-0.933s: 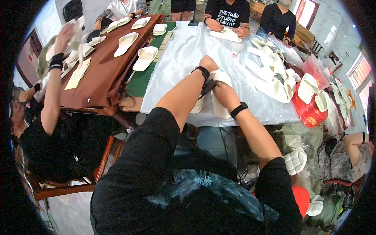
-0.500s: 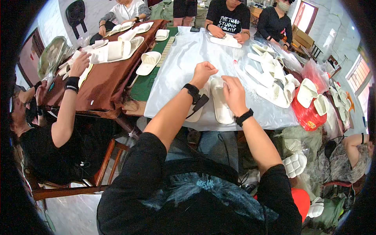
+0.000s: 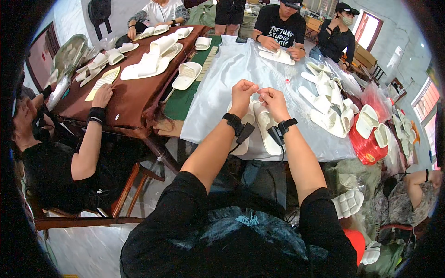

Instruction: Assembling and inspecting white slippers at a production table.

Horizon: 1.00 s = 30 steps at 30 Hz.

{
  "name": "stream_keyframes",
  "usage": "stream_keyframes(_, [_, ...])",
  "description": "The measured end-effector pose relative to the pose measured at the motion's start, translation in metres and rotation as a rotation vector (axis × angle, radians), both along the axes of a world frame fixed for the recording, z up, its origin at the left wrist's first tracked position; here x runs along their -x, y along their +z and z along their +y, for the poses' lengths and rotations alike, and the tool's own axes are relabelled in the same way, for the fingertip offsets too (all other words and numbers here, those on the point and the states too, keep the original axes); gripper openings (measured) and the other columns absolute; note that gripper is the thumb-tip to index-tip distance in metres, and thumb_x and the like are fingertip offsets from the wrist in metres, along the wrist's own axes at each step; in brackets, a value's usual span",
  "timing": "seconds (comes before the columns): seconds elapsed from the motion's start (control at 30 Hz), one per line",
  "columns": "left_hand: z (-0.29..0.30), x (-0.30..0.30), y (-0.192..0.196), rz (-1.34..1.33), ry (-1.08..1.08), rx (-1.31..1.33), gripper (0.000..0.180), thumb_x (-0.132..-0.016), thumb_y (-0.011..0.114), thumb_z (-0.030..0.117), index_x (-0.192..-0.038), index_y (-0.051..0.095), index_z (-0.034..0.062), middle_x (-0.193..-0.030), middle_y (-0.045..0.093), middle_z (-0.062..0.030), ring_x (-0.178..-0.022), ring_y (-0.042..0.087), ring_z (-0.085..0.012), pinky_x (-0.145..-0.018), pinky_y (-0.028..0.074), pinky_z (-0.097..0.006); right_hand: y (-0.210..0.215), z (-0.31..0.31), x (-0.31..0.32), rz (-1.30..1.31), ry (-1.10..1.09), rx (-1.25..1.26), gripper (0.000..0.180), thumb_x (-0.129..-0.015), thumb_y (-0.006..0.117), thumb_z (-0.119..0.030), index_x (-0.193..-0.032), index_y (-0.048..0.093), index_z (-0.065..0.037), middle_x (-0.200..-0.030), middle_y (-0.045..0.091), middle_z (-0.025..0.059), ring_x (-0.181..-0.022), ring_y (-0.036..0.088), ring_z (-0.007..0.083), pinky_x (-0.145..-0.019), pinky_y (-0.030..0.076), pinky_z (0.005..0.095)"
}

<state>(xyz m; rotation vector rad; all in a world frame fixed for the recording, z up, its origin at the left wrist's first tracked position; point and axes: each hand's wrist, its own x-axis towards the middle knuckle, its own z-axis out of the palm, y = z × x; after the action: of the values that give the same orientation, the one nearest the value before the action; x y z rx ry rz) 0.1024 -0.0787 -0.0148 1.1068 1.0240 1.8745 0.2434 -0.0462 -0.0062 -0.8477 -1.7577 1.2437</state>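
My left hand (image 3: 243, 98) and my right hand (image 3: 274, 104) are raised over the near edge of the table, fingertips almost meeting. Both are closed in a pinch; whatever is between the fingers is too small to make out. Just below them a pair of white slippers lies side by side, toes pointing away from me. The right slipper (image 3: 263, 121) shows between my wrists, while the left slipper (image 3: 242, 147) is largely covered by my left hand and wrist. Each wrist wears a black band with a small dark device.
A shiny pale sheet (image 3: 211, 99) covers my table. White slippers (image 3: 327, 104) are heaped at the right, beside a red bag (image 3: 370, 150). To the left stands a brown-covered table (image 3: 139, 95) with more slippers and a seated co-worker (image 3: 60, 167). Another person (image 3: 280, 28) works opposite.
My hands have come together, the right one moving in and up from the right slipper to the left hand. The left co-worker's hand has dropped to a yellow sheet. My view has shifted slightly.
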Motion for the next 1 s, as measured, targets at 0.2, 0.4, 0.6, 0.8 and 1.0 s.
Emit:
stream_keyframes(0.2, [0.003,0.0,-0.007,-0.111,-0.01,-0.048,0.01,-0.082,0.068,0.006,-0.086,0.059,0.0017,-0.08,0.066,-0.0067,-0.073,0.059,-0.0121,-0.069,0.047,-0.026,0.011,-0.001,0.007,0.022,-0.017,0.006,0.014,-0.091,0.056,-0.011,-0.094,0.064,-0.001,-0.075,0.06,0.0005,-0.063,0.053,0.0066,-0.055,0.042,0.0207])
stream_keyframes(0.4, [0.003,0.002,-0.012,-0.226,0.002,-0.068,0.009,-0.085,0.066,0.009,-0.089,0.06,0.003,-0.084,0.067,-0.0071,-0.076,0.059,-0.0113,-0.069,0.045,-0.024,0.013,-0.002,0.014,-0.019,0.008,-0.05,0.011,-0.091,0.057,-0.013,-0.088,0.06,-0.002,-0.071,0.058,-0.0005,-0.059,0.052,0.0058,-0.051,0.04,0.0206])
stream_keyframes(0.6, [0.003,0.002,-0.016,-0.258,-0.063,-0.046,0.013,-0.088,0.064,0.014,-0.098,0.064,0.0048,-0.089,0.068,-0.0062,-0.075,0.057,-0.0099,-0.068,0.043,-0.022,0.013,0.005,0.015,0.192,-0.058,-0.036,0.012,-0.089,0.06,-0.014,-0.086,0.06,-0.002,-0.065,0.055,-0.0014,-0.053,0.045,0.0052,-0.048,0.036,0.0206])
stream_keyframes(0.8, [0.001,0.002,-0.018,-0.208,-0.106,-0.066,0.018,-0.089,0.063,0.018,-0.101,0.066,0.005,-0.091,0.068,-0.0043,-0.077,0.055,-0.0087,-0.069,0.043,-0.022,0.007,0.011,0.013,0.161,-0.13,-0.124,0.011,-0.087,0.062,-0.012,-0.087,0.066,-0.001,-0.067,0.058,-0.0018,-0.054,0.044,0.0051,-0.049,0.035,0.021])
stream_keyframes(1.0, [0.001,0.002,-0.021,-0.195,-0.109,-0.066,0.021,-0.088,0.064,0.02,-0.101,0.067,0.004,-0.089,0.067,-0.0033,-0.075,0.055,-0.0086,-0.068,0.042,-0.022,0.002,0.009,0.015,0.214,-0.114,-0.143,0.012,-0.086,0.063,-0.011,-0.089,0.067,0.0,-0.066,0.057,-0.0023,-0.054,0.044,0.0055,-0.049,0.035,0.022])
